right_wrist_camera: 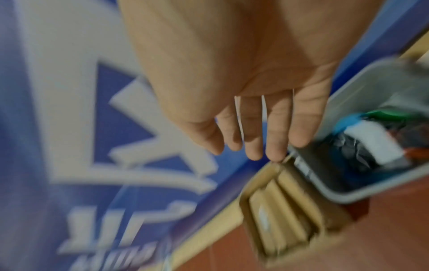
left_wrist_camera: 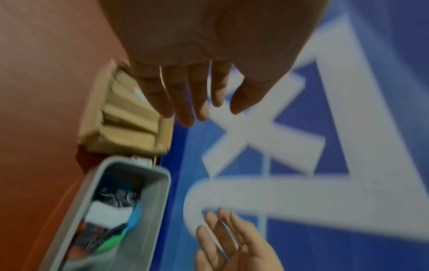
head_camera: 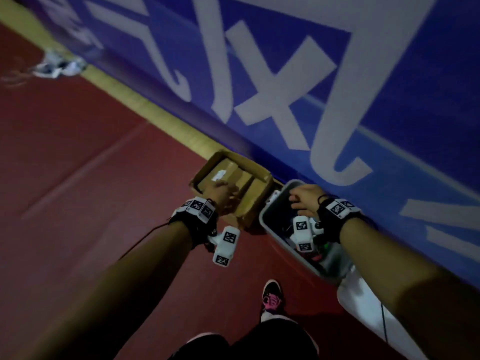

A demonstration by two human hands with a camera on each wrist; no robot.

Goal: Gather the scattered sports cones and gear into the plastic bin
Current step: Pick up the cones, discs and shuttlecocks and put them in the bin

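Right hand flat-fingered, empty, over the upper end of the plastic bin at lower centre-right; bin's long axis runs down-right. Left hand empty, fingers straight, over cardboard box just left. Bin holds gear.

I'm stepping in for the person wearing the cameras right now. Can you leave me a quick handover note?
Left hand: open, holds nothing, over the cardboard box.
Right hand: open, holds nothing, over the far end of the grey plastic bin.
Bin stands on the red floor against the blue banner, beside the box.
Done: the bin already holds mixed gear, blue and green pieces among it.
Left: no loose cones show nearby. Crumpled litter lies farther along the banner; too blurred to identify.
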